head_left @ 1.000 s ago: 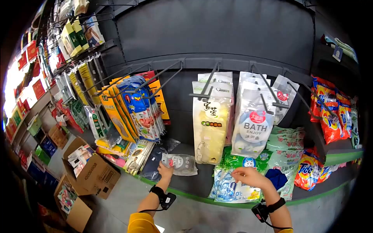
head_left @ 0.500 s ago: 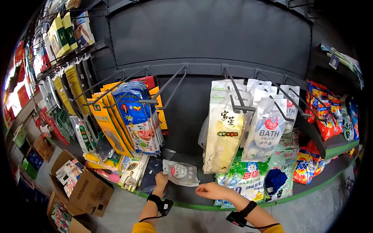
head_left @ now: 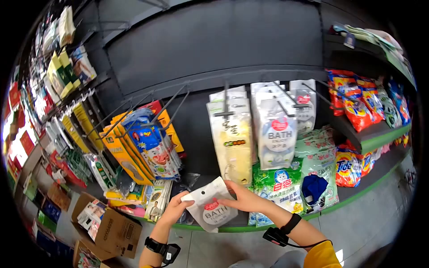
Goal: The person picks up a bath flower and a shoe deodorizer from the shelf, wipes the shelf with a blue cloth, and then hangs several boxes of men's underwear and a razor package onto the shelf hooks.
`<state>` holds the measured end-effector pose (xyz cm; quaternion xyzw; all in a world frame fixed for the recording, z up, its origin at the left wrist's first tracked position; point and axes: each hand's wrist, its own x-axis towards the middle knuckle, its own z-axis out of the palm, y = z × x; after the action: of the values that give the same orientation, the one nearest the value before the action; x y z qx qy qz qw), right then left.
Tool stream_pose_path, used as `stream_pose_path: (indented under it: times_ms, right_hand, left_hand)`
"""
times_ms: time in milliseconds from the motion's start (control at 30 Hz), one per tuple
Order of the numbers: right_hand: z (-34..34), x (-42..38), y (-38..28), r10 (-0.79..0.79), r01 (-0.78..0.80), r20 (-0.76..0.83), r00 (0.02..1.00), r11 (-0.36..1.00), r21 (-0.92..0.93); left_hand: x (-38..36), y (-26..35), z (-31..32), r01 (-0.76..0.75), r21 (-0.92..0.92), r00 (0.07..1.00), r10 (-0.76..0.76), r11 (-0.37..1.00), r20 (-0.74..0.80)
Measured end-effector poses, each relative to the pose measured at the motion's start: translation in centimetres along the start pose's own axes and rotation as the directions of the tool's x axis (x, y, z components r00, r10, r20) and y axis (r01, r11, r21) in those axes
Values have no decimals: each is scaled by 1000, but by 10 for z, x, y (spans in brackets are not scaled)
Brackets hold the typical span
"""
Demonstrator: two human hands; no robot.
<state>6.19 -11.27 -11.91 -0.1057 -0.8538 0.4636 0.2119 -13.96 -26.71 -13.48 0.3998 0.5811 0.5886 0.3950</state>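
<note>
Head cam's got the left hand (head_left: 172, 211) and right hand (head_left: 245, 199) gripping a white-and-grey plastic BATH pouch (head_left: 215, 218) around six o'clock, at its ten and two, probably to keep it flat.

left hand (head_left: 175, 207) and right hand (head_left: 243, 197) raised close together, thumbs pointing toward each other, fingertips a short gap apart, fingers curled under thumbs, forearms angling inward, black straps around both wrists below the fingers, yellow sleeves farthest from them
</note>
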Motion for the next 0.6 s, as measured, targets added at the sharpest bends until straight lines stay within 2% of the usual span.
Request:
stream_pose_path:
  times_ms: [33,67,100,167,200,233,333,367,433,467,500,567,600]
  right_hand:
    - [-12,-3,-8,12,-21,63,998,991,129]
    - [-22,-11,-22,47,-58,45,998,950,306]
    - [-31,-17,-30,50,-53,19,999,952,302]
    - [-48,-27,-44,121,-108,-5,993,900,422]
    - [-59,-36,-56,141,-109,-42,989,893,436]
    - [-73,-49,-61,154,-108,-72,985,895,432]
    - [-127,-96,-64,43,86,-299,953,910,406]
    - [-141,-107,-60,-6,165,-419,908,924,346]
    - [-174,-141,-71,28,183,-505,863,914,363]
    - [-185,-157,-68,29,207,-539,842,905,372]
    - [-197,-163,-65,-3,244,-615,789,920,308]
    - [-253,-143,-65,49,249,-668,742,906,343]
    - [-287,-121,-66,75,246,-683,727,900,360]
  left_hand:
    - [-1,11,13,54,1,998,-54,999,38]
    - [-4,27,32,-25,12,996,24,1000,86]
    - [-4,34,43,-26,-23,994,28,999,107]
    - [-7,52,58,-57,-5,978,57,998,200]
    - [-5,56,69,-75,-15,971,76,997,226]
    - [-5,65,93,-82,-41,983,87,996,162]
    - [8,83,167,-137,-184,959,177,973,220]
    - [14,87,196,-170,-233,951,222,957,215]
    - [16,94,251,-246,-174,952,271,954,140]
    - [16,92,271,-324,-128,926,342,937,162]
    - [20,99,291,-325,-128,925,343,937,161]
    - [70,139,328,-461,-199,848,496,865,187]
    - [107,162,339,-439,-205,859,475,875,188]
